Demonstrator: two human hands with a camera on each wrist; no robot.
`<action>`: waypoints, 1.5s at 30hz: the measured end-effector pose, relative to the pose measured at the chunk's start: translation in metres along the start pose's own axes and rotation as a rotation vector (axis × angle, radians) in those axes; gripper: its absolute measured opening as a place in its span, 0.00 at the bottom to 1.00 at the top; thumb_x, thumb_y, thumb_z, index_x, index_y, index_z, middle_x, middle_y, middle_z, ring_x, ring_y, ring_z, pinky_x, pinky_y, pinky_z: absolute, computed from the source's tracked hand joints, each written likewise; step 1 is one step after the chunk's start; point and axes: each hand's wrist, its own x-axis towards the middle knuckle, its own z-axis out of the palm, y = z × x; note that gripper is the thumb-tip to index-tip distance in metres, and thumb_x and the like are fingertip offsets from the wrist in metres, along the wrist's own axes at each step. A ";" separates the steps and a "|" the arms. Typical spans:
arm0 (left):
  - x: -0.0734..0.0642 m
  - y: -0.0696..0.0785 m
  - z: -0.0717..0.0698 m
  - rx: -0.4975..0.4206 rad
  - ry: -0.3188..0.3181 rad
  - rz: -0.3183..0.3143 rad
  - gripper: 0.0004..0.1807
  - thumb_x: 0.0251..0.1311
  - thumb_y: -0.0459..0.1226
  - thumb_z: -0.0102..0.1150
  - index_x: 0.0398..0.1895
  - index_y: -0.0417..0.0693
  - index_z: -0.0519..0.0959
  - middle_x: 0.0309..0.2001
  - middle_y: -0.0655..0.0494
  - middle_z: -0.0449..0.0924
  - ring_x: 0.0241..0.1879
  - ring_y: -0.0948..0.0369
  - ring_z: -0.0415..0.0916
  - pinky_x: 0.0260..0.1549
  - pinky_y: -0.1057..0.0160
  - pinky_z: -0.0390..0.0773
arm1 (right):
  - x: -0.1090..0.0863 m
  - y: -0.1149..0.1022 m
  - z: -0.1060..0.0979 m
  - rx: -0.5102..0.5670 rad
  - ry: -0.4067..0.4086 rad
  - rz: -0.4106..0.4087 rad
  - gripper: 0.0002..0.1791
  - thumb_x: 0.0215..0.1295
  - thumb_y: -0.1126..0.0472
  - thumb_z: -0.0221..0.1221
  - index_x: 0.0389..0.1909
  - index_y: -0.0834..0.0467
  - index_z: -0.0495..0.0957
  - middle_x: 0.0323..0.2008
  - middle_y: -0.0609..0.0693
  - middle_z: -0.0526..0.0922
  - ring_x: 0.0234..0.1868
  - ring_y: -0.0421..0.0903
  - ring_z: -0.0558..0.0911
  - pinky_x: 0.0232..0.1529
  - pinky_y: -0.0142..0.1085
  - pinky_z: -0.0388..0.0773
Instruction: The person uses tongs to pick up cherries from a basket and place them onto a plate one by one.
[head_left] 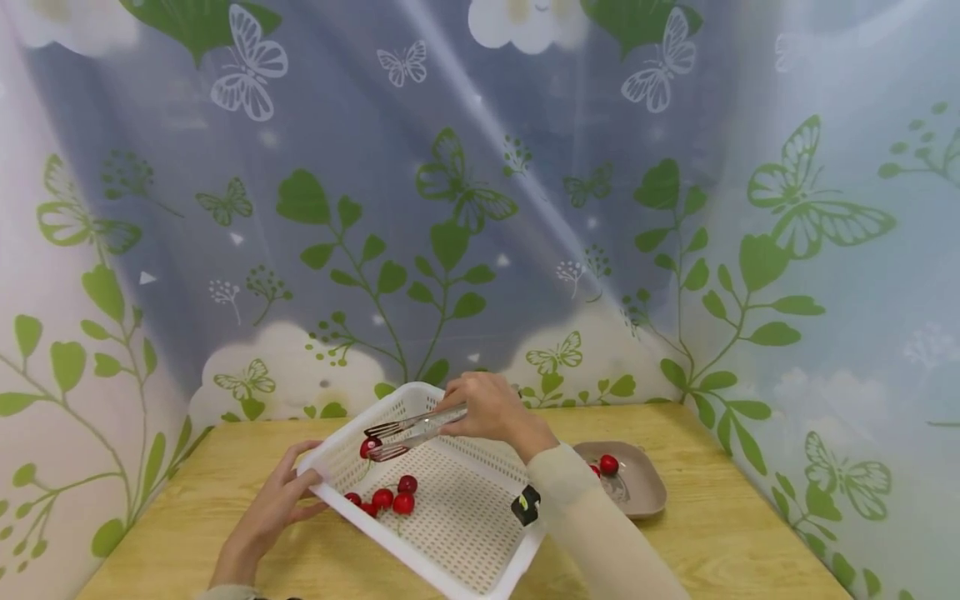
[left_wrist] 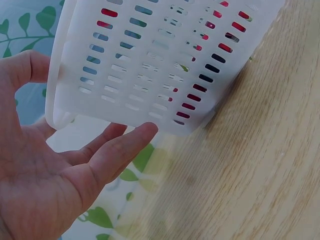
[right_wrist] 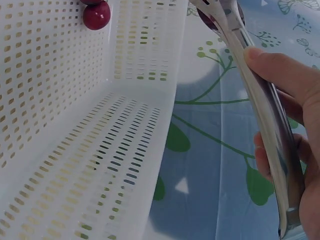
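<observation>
A white perforated plastic basket [head_left: 465, 508] sits on the table, turned at an angle. My left hand [head_left: 266, 504] grips its left corner; in the left wrist view the fingers [left_wrist: 122, 150] spread along the outer wall. With my right hand [head_left: 491, 408] I hold metal tongs [right_wrist: 270, 125] by their arms, over the basket's far side. Between the slotted tips is a red cherry [head_left: 369, 447], above the basket's left end. Several more cherries [head_left: 382, 499] with stems lie inside against the left wall.
To the right, partly behind my right forearm, a beige dish [head_left: 647, 492] holds cherries [head_left: 609, 464]. The light wood table [head_left: 742, 533] backs onto a curtain [head_left: 360, 208] printed with leaves and butterflies. A dark device [head_left: 526, 505] is strapped at my right wrist.
</observation>
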 end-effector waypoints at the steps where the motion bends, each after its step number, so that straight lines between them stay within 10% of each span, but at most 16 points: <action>1: 0.000 0.000 0.000 0.000 0.000 -0.003 0.33 0.73 0.34 0.46 0.79 0.51 0.52 0.66 0.29 0.68 0.48 0.55 0.82 0.53 0.52 0.87 | 0.000 0.000 -0.002 0.003 0.004 -0.008 0.14 0.56 0.48 0.76 0.43 0.45 0.92 0.42 0.43 0.90 0.42 0.42 0.86 0.38 0.32 0.85; 19: 0.003 0.004 0.000 0.012 -0.013 0.014 0.33 0.73 0.35 0.47 0.79 0.51 0.53 0.67 0.29 0.68 0.50 0.54 0.82 0.54 0.50 0.87 | -0.022 0.010 -0.035 -0.074 0.128 -0.038 0.13 0.52 0.49 0.77 0.39 0.46 0.92 0.36 0.40 0.89 0.32 0.38 0.80 0.27 0.23 0.71; 45: -0.003 0.002 -0.002 0.011 -0.005 0.012 0.33 0.72 0.34 0.46 0.78 0.50 0.53 0.67 0.29 0.68 0.50 0.53 0.82 0.55 0.48 0.86 | -0.090 0.040 -0.070 -0.064 0.302 -0.090 0.15 0.47 0.55 0.80 0.37 0.52 0.92 0.33 0.44 0.88 0.29 0.40 0.82 0.25 0.27 0.76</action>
